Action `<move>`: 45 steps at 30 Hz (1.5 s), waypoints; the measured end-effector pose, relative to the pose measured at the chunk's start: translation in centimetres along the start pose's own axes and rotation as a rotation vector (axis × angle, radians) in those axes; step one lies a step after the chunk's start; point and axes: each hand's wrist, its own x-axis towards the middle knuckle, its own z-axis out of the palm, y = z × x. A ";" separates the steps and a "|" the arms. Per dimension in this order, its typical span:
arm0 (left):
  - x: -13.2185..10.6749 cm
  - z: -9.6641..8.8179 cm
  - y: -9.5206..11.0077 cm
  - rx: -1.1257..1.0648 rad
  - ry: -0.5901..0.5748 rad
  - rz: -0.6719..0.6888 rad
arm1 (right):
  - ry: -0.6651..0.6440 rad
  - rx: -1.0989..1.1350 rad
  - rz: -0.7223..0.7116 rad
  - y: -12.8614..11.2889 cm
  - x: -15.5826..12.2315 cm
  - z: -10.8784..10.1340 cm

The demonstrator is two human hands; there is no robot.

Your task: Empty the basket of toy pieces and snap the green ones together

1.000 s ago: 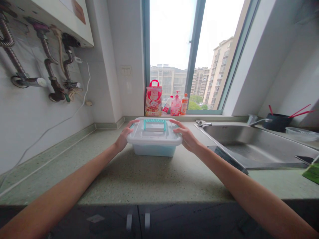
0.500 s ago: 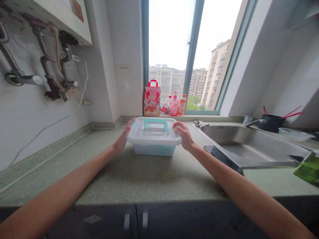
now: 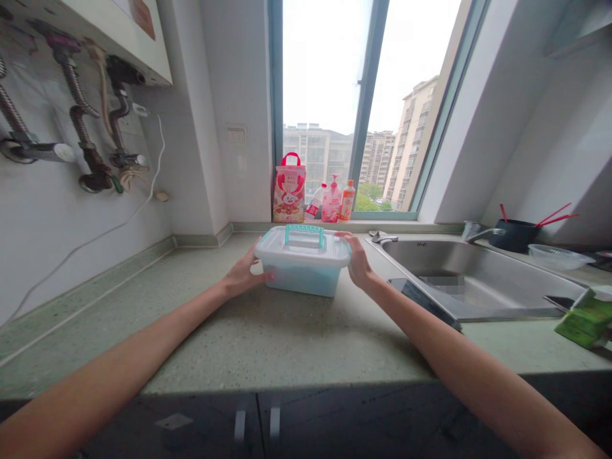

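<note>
Box: a pale plastic box (image 3: 303, 275) sits on the counter (image 3: 229, 357), left of the sink (image 3: 502, 314), its front wall a little askew to the counter edge; whether the base rests flat all round, I cannot tell.
Lid: the white lid (image 3: 296, 256) is on the box; whether it is fastened at the ends cannot be told.
Handle: the teal handle (image 3: 305, 228) stands up from the lid, with neither hand on it.
Left hand: the left hand (image 3: 243, 274) holds the left end of the box, thumb (image 3: 264, 278) against the front wall, other fingers partly hidden.
Right hand: the right hand (image 3: 357, 261) holds the right end, fingers (image 3: 345, 236) curled over the lid's rim; its thumb is out of sight.
Grip: holding the box wall looks safer than relying on the rim alone, since a loose lid could pop up.
Balance: even pressure from both ends should stop the box twisting or tipping.
Beside the sink: a dark flat thing (image 3: 415, 298) lies near the right forearm, so the elbow is best held clear of it.
Windowsill: a bag (image 3: 289, 194) and a pink pump bottle (image 3: 331, 204) stand behind the box, well apart from both hands.
</note>
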 end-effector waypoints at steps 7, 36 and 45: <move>0.0 -0.1 -0.7 0.040 0.017 -0.009 | -0.026 0.011 0.007 0.6 0.7 -1.1; 0.5 -0.3 -3.2 0.093 -0.068 -0.079 | -0.007 -0.570 -0.207 -1.4 0.1 -0.1; 0.8 -0.7 -4.4 0.366 0.069 -0.162 | -0.432 -0.831 -0.720 -4.2 -2.7 -0.1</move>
